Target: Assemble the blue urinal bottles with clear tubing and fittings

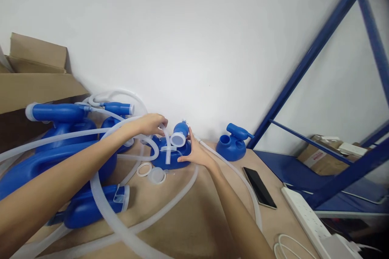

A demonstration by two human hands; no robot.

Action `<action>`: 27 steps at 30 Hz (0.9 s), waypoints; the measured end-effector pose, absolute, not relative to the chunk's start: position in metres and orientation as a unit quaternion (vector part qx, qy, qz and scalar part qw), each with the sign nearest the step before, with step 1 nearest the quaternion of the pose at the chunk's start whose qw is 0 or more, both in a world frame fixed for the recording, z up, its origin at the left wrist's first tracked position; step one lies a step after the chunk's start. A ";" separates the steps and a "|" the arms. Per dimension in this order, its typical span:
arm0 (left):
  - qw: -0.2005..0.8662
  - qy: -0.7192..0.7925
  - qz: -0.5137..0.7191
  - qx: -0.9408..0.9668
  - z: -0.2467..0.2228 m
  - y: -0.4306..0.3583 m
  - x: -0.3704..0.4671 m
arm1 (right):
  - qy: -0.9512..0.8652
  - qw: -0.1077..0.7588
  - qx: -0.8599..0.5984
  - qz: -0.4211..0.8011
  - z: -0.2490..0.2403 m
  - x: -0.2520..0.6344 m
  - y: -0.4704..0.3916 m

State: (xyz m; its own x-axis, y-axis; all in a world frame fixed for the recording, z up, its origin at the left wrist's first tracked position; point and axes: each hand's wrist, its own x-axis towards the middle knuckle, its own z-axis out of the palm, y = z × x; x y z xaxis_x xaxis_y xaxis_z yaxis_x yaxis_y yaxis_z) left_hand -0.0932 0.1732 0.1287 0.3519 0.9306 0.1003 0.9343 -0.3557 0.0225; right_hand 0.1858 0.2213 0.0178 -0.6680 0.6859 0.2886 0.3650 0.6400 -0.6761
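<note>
A blue plastic urinal bottle (176, 162) rests on the table by the wall, its neck with a white rim (178, 139) facing me. My right hand (198, 151) grips its right side, thumb in front and fingers up beside the neck. My left hand (154, 123) is closed on a translucent hose (168, 145) whose free end hangs down in front of the bottle, left of the neck. Whether that end touches the bottle I cannot tell. Close in front lie a white ring (144, 169) and a translucent round cap (157, 175).
Several blue bottles with hoses crowd the left, one lying (91, 206) on its side. A cardboard box (36, 89) stands behind them. Rightward are another blue bottle (232, 149), a phone (259, 187), a power strip (306, 214) and a blue metal frame (304, 68). Loose hose (170, 206) crosses the table.
</note>
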 end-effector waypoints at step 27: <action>-0.015 -0.535 -0.014 -0.845 0.132 0.165 -0.056 | -0.811 0.368 -0.447 0.092 -0.011 0.242 0.213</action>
